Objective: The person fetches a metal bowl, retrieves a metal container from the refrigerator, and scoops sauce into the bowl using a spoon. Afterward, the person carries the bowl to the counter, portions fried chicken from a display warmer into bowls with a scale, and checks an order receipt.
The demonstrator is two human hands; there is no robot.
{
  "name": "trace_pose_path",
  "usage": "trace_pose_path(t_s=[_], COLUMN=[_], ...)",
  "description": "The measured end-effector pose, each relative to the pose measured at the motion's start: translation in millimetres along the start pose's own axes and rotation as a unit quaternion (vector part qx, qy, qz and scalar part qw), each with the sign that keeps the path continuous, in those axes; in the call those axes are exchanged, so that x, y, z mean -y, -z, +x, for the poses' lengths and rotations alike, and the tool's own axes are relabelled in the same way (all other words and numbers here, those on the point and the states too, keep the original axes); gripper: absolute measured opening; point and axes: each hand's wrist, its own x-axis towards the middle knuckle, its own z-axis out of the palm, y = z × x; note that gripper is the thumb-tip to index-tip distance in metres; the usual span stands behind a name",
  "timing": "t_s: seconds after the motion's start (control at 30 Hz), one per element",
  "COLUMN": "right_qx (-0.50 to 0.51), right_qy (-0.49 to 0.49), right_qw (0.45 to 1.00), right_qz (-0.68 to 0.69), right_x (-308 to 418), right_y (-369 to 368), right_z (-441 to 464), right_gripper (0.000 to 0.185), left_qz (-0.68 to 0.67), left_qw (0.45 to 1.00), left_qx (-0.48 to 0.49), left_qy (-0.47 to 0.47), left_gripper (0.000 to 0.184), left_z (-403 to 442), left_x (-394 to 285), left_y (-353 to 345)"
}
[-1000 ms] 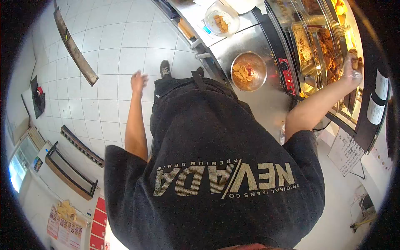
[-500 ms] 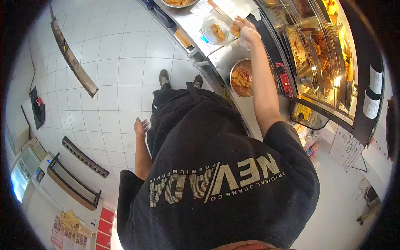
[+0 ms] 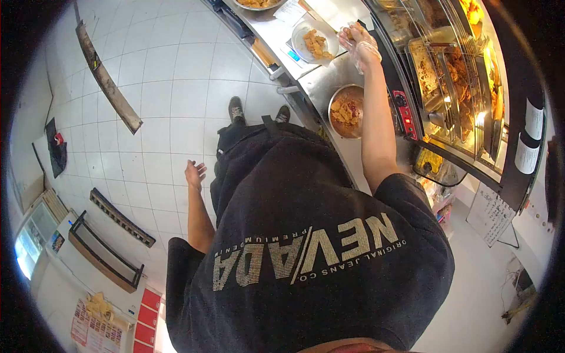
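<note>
My right hand [image 3: 363,50], in a clear plastic glove, is closed around a golden-brown piece of fried chicken [image 3: 352,30], partly hidden by the fingers. Just left of it stands a pale bowl [image 3: 299,42] with several fried chicken strips [image 3: 316,45] inside. A small blue display [image 3: 293,56] shows at the bowl's near edge. Below the right hand, beside the forearm, sits a metal bowl [image 3: 347,134] holding more fried pieces [image 3: 344,112]. My left hand [image 3: 195,174] hangs bare at my side over the floor, fingers apart, holding nothing.
To the right a lit glass display cabinet [image 3: 447,76] holds trays of cooked food, with a red control panel [image 3: 403,109] at its edge. Another bowl of food [image 3: 259,3] is at the top of the metal counter [image 3: 321,82]. White floor tiles [image 3: 159,94] lie left.
My right hand has drawn away from the pale bowl toward the cabinet and turned. More chicken shows in that bowl. My left hand has shifted slightly left and up.
</note>
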Motion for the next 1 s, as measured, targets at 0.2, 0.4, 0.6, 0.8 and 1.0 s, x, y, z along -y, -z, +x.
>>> trace_pose_path(t_s=[0.2,0.4,0.6,0.8,1.0], right_qx=[-0.012,0.025,-0.031,-0.502,-0.398], right_qy=[-0.017,0.036,0.022,0.346,-0.089], right_qw=[0.998,0.878,0.981,0.453,0.433], right_qz=[0.060,-0.477,-0.191,-0.651,-0.804], right_x=[20,8,50,206,286], right_y=[1,-29,-24,83,193], right_z=[-26,-23,-45,-127,-103], right_gripper=[0.020,0.023,0.024,0.007,0.026], left_qz=[0.027,0.058,0.034,0.037,0.164], left_qw=[0.999,0.993,0.985,0.997,0.983], left_qx=[0.038,0.071,0.085,0.032,0.066], left_qy=[-0.003,-0.074,-0.145,-0.062,-0.058], left_gripper=[0.069,0.070,0.064,0.063,0.070], left_z=[15,16,16,26,-3], left_x=[3,-67,-104,-57,-47], left_y=[-17,-53,-47,-39,-47])
